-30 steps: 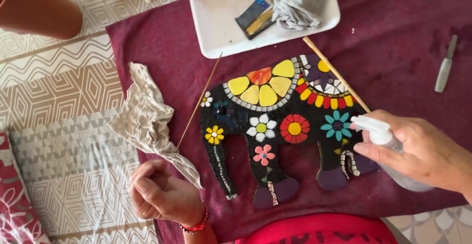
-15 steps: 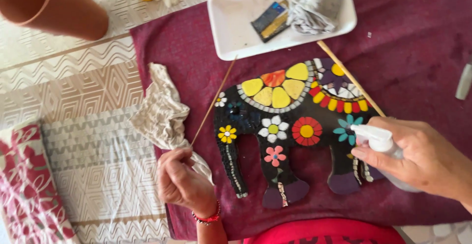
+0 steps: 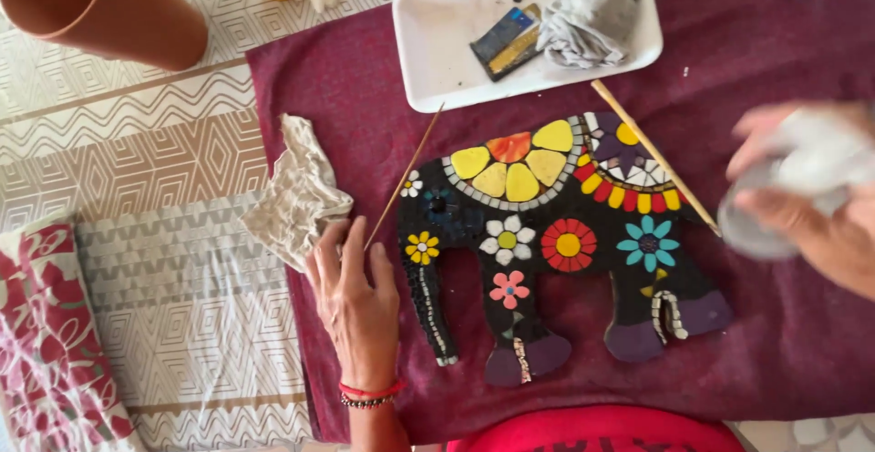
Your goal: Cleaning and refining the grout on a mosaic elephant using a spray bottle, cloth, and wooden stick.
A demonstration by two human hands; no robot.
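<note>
The right hand (image 3: 811, 201) has lifted the spray bottle (image 3: 793, 179) clear toward three o'clock, gripping it; the left hand (image 3: 360, 292), fingers loosely spread, now touches the crumpled cloth (image 3: 296, 192) beside the mosaic elephant (image 3: 556, 242).

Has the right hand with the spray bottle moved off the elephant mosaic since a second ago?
Yes. The right hand has lifted the spray bottle from the elephant mosaic by its hind legs, up and outward to the mosaic's right, level with the elephant's back.

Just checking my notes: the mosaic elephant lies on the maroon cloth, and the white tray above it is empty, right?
Not quite. In the head view the white tray is not empty: it holds a crumpled grey rag and a small dark block. The mosaic elephant does lie on the maroon cloth.
</note>
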